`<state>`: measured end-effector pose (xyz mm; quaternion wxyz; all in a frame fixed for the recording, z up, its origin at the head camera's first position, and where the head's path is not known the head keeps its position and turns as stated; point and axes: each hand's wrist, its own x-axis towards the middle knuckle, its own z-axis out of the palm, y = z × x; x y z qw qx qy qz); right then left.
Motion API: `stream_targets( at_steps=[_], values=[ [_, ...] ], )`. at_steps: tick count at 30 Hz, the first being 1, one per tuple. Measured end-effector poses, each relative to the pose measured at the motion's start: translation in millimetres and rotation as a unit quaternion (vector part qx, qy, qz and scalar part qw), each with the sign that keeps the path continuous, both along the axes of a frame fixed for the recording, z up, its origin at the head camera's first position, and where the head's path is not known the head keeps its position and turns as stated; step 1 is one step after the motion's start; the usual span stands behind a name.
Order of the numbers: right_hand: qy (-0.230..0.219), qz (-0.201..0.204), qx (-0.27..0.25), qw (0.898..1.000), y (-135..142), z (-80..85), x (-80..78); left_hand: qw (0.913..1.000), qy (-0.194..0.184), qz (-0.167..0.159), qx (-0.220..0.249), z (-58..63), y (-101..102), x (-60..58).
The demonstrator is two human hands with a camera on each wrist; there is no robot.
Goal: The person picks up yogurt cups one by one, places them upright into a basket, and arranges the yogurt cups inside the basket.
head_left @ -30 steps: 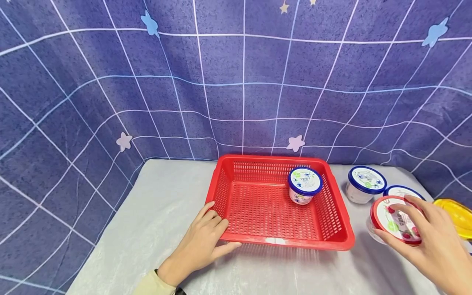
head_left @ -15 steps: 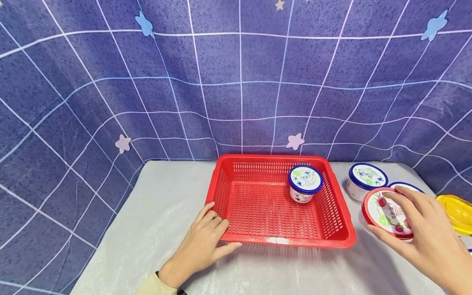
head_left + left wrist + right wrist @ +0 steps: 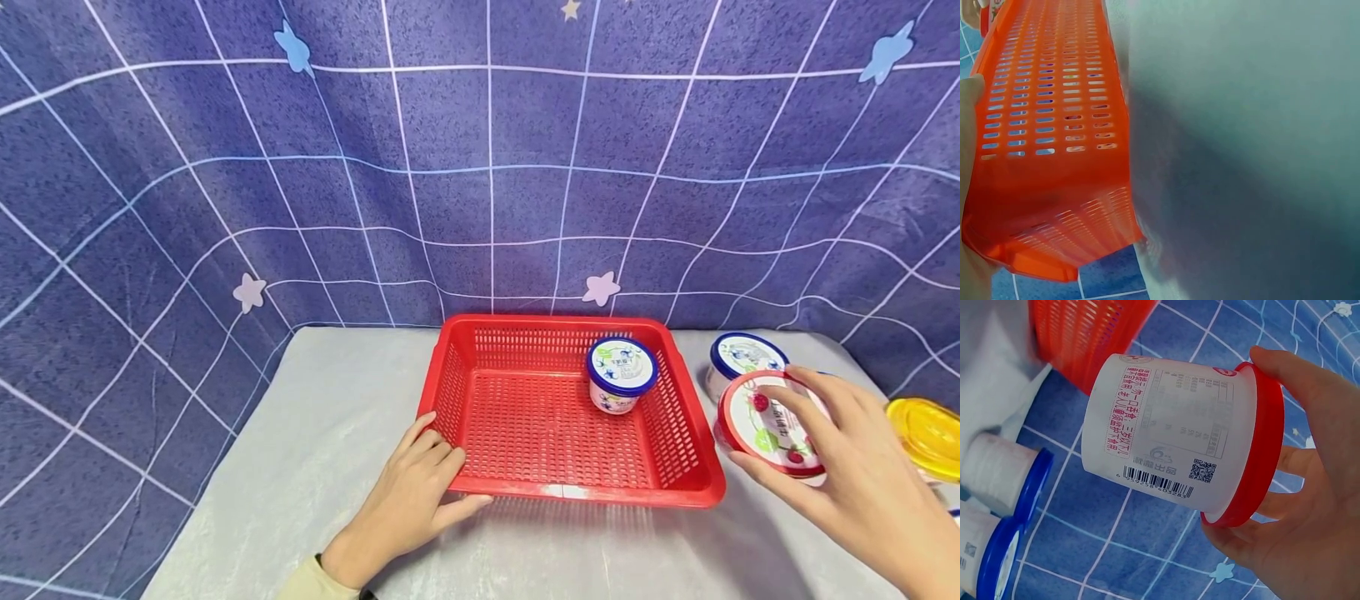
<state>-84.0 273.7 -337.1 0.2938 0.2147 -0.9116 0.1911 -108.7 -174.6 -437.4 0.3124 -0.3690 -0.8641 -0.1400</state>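
My right hand [image 3: 862,475] grips a plastic tub by its red lid [image 3: 768,425], printed with cherries, to the right of the basket. In the right wrist view the white tub [image 3: 1166,431] hangs from fingers and thumb around the lid's rim, its underside free of the table. With fingers over the rim and thumb along the outside, my left hand [image 3: 408,492] holds the front left corner of a red perforated plastic basket [image 3: 510,485]. Inside the basket, at its right end, stands a blue-lidded tub [image 3: 621,371].
Another blue-lidded tub [image 3: 742,354] stands right of the basket. A second one [image 3: 985,556] is mostly hidden by my right hand in the head view. Farther right is a yellow lid [image 3: 926,433]. A blue patterned curtain [image 3: 525,208] hangs behind the grey-white table [image 3: 330,400].
My right hand has lifted the red-lidded tub and carried it leftward, closer to the basket's right side. My left hand and the basket have stayed in place.
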Motion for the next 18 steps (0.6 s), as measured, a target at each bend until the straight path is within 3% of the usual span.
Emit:
stream_targets(
  at_steps=[7,13,18],
  values=[
    [0.025,0.026,0.0,0.999,-9.6,6.2,-5.1,1.0,-0.004,0.0,0.002,0.5,0.4,0.4],
    [0.006,0.021,0.005,1.0,-19.1,9.6,-5.7,1.0,-0.002,-0.001,0.0,1.2,0.9,-0.1],
    [0.003,0.044,0.013,0.999,-29.1,8.4,-10.4,1.0,0.0,-0.003,0.003,1.8,1.1,-0.1]
  ],
)
